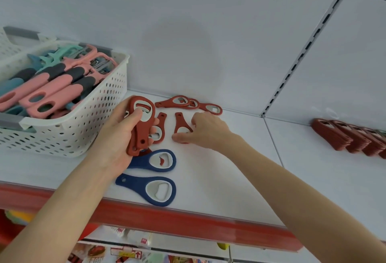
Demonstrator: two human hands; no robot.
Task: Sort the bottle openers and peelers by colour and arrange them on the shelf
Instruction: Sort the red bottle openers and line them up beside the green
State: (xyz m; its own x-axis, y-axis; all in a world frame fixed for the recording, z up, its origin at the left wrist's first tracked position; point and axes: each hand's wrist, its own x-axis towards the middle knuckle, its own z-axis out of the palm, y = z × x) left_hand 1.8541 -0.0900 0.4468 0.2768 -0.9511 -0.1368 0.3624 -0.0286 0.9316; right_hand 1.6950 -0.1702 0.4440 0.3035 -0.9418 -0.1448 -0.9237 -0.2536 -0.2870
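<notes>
L hand (122,135) grips red opener stack (139,132), oval heads w/ metal inserts; R hand (205,132) pinches single opener (179,119).

White back panel (188,33); slotted upright (309,41); red edge strip (188,219) below.

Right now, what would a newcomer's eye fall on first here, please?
The left hand gripping a stack of brick-red plastic bottle openers centrally stands out first, with the right hand pinching another red opener beside it. Two dark blue plastic bottle openers lie near the front edge of the shelf, and a white perforated plastic basket of pink and teal peelers sits at left.
</notes>
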